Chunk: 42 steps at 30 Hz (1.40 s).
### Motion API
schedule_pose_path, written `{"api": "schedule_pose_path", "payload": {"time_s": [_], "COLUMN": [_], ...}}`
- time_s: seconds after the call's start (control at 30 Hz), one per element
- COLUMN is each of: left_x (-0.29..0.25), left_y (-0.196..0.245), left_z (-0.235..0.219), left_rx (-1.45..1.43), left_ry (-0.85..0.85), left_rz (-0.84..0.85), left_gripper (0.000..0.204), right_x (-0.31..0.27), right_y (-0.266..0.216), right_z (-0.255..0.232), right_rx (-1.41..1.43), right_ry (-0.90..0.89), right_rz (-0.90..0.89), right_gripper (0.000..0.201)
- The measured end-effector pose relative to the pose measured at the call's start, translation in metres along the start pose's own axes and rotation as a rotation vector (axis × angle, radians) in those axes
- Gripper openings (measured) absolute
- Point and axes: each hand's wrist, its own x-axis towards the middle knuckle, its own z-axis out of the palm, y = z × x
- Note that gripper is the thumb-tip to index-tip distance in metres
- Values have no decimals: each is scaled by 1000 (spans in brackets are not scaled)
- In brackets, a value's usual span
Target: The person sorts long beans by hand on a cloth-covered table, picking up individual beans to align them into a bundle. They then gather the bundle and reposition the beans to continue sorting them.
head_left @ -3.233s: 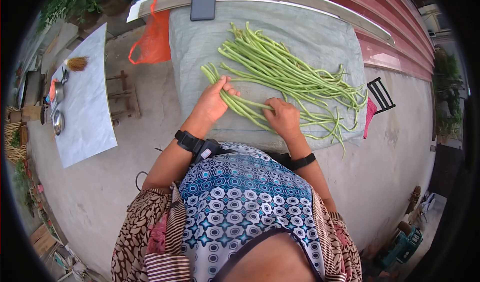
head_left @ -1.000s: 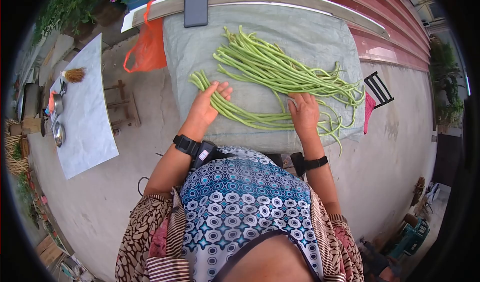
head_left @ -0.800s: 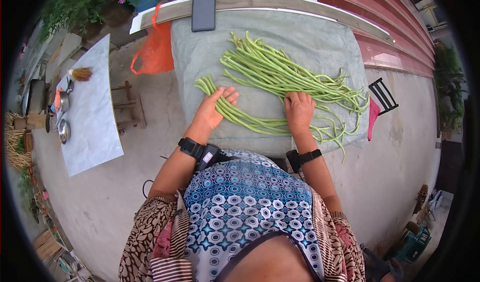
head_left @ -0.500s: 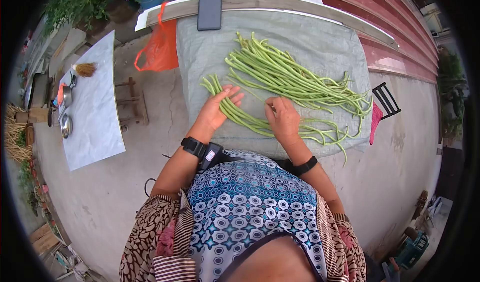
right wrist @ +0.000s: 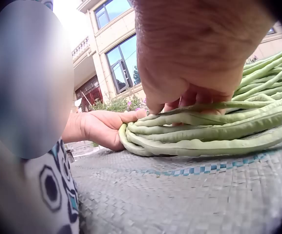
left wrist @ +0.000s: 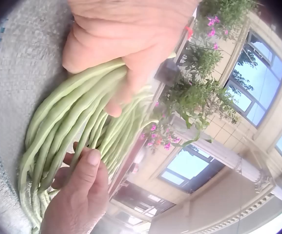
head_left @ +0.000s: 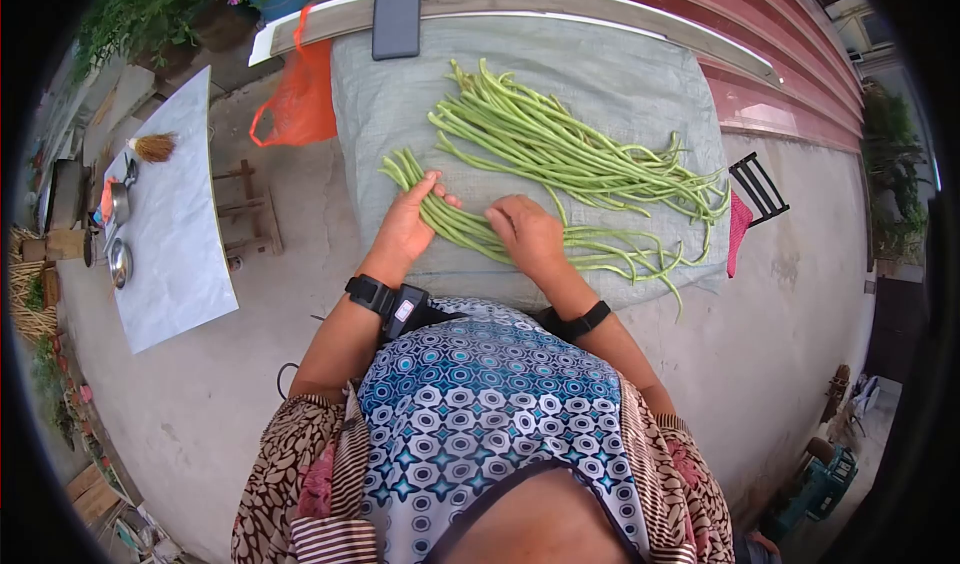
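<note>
My left hand (head_left: 405,226) grips a small bundle of long green beans (head_left: 472,230) near its left ends, thumb over the beans. My right hand (head_left: 532,234) is over the same bundle just right of the left hand, fingers bent. In the left wrist view, the right hand (left wrist: 80,197) pinches a bean between thumb and fingers, below the left hand (left wrist: 126,36). The right wrist view shows the right hand's curled fingers at the top of the bundle (right wrist: 204,134); their tips are partly hidden. A larger pile of beans (head_left: 570,144) lies behind.
A grey woven sheet (head_left: 380,104) covers the work surface. A phone (head_left: 397,19) lies on the board at the back, beside a hanging orange bag (head_left: 305,99). At left stands a pale table (head_left: 175,234) with bowls and a brush; at right, a black folding stool (head_left: 760,189).
My right hand has moved left, from beside the larger pile back along the small bundle towards the left hand. My left hand keeps its grip near the bundle's left ends.
</note>
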Motion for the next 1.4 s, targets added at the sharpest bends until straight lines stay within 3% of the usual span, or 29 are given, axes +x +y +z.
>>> {"api": "schedule_pose_path", "payload": {"time_s": [0.07,0.17,0.27,0.33,0.57,0.67,0.77,0.87,0.97,1.07,1.17,1.27,1.4], "left_x": [2,5,8,1,-1,1,4,-1,0,-1,-5,-7,-12], "left_y": [1,1,2,4,1,-1,-5,-5,-6,-6,-5,-6,-7], "left_z": [-1,-7,-5,6,10,8,2,8,4,3,5,4,3], "left_rx": [1,22,52,83,126,113,136,163,158,182,141,87,64], "left_ry": [0,-25,-10,65,74,67,47,68,47,51,10,-74,-108], "left_rz": [4,-8,-25,-34,11,16,32,63,63,67,61,66,65], "left_gripper": [17,15,14,12,14,18,17,16,16,16,16,17,22], "right_x": [-5,-2,7,13,18,16,12,11,14,14,12,4,-2], "right_y": [13,29,38,40,37,36,37,34,28,5,-18,-22,-19], "right_z": [-13,-31,-29,-20,-2,2,5,-3,-10,-14,1,16,17], "right_rx": [-105,-248,-319,-373,-548,-542,-570,-528,-301,-30,19,-2,30], "right_ry": [36,268,311,304,272,298,226,258,363,331,278,114,142], "right_rz": [117,3,-24,-49,16,-43,-22,-97,-77,-34,-94,-27,48], "right_gripper": [12,14,17,18,18,16,19,21,15,16,17,14,13]}}
